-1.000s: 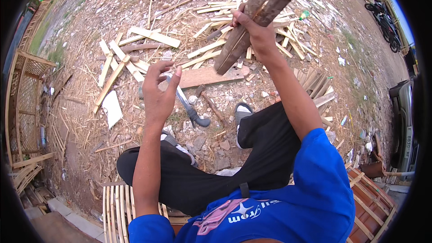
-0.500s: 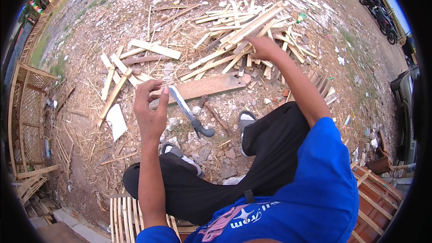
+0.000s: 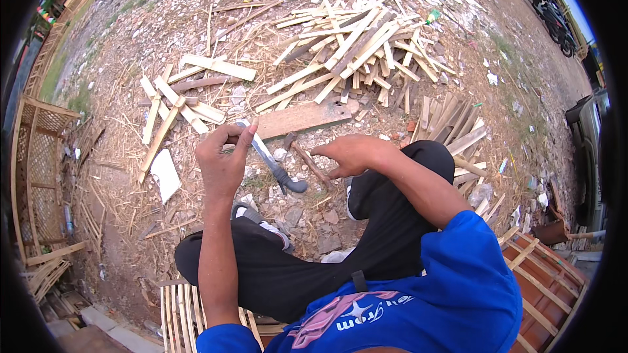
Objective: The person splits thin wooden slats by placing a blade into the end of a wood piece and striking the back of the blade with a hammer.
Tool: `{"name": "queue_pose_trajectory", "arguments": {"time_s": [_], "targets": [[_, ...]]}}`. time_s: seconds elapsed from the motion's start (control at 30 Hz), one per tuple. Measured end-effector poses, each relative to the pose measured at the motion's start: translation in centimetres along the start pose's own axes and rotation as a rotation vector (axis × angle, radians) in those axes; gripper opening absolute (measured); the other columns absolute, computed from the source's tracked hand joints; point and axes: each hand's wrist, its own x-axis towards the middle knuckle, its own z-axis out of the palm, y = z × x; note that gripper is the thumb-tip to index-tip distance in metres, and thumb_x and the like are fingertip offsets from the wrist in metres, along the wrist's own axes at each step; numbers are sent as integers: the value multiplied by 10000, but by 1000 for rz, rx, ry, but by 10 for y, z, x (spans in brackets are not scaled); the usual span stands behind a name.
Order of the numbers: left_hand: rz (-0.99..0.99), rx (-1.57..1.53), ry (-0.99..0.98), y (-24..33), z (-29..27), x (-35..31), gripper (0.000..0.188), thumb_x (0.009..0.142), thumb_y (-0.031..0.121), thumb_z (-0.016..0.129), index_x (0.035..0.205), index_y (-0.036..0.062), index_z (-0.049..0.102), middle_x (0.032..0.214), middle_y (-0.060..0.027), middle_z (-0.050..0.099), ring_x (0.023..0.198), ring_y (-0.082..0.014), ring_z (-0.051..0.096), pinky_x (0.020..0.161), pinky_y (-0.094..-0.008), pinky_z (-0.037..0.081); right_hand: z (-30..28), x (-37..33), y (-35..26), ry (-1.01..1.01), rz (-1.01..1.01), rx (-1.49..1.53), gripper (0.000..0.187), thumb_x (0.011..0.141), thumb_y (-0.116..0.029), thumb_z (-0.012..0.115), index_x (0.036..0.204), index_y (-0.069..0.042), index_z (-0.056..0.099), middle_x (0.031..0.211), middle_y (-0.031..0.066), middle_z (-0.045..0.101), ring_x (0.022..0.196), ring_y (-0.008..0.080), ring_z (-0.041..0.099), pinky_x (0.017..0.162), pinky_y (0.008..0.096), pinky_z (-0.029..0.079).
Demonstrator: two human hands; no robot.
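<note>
My left hand (image 3: 220, 155) is raised over the left end of a thick wooden plank (image 3: 304, 117); its thumb and bent forefinger are apart, with nothing seen between them. Just right of that thumb, a machete (image 3: 263, 152) leans with its blade over the plank's edge and its dark hooked handle towards me. My right hand (image 3: 353, 155) reaches in from the right, thumb and fingers spread and empty. Close to its fingertips lies a hammer (image 3: 307, 162) with a wooden handle and a dark head; I cannot tell whether they touch.
Beyond the plank spreads a pile of split wooden strips (image 3: 366, 42). Shorter pale slats (image 3: 171, 108) lie at the left, beside a white flat piece (image 3: 165, 175). More strips (image 3: 451, 124) are heaped beyond my right knee. A lattice panel (image 3: 40, 170) stands far left; motorcycles (image 3: 553, 19) are far right.
My right hand has come back from the wood pile towards me, down to beside the hammer. A strip it was touching now rests on the pile. My left hand has lowered slightly.
</note>
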Motion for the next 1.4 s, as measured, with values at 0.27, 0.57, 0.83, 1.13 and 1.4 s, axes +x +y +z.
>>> {"name": "queue_pose_trajectory", "arguments": {"time_s": [0.27,0.57,0.83,1.13,1.4], "targets": [[-23,-19,-106,-5,3,0,249,941,180,635,803,-23,673,623,-85,609,560,-162,585,542,-291,429,6,14,0,119,-75,-57,616,839,-326,683,1368,-100,465,1022,223,673,970,400,640,859,488,495],[31,-11,-122,-4,12,-1,167,905,153,675,895,-13,684,736,-109,665,633,-184,634,606,-297,490,10,15,-6,16,-54,-103,628,843,-323,678,1386,-102,454,1023,209,673,977,378,645,844,474,505],[36,119,-238,-6,9,-2,132,859,146,701,917,27,692,791,-109,685,669,-215,668,617,-316,503,5,19,-18,-15,-13,-157,653,840,-353,680,1409,-135,444,1068,187,671,1039,332,637,1027,524,395],[34,201,-255,-9,9,-1,125,854,167,700,881,45,699,801,-104,690,695,-238,678,622,-337,509,10,20,-19,493,120,-463,840,685,-359,822,1425,-265,437,1568,118,259,1463,409,137,1124,697,65],[16,169,-268,-10,9,-4,135,851,179,703,893,50,700,810,-107,692,707,-246,679,618,-342,508,18,26,-20,609,45,-480,753,732,-301,771,1417,-294,459,1579,96,242,1471,392,117,1125,698,27]]}}
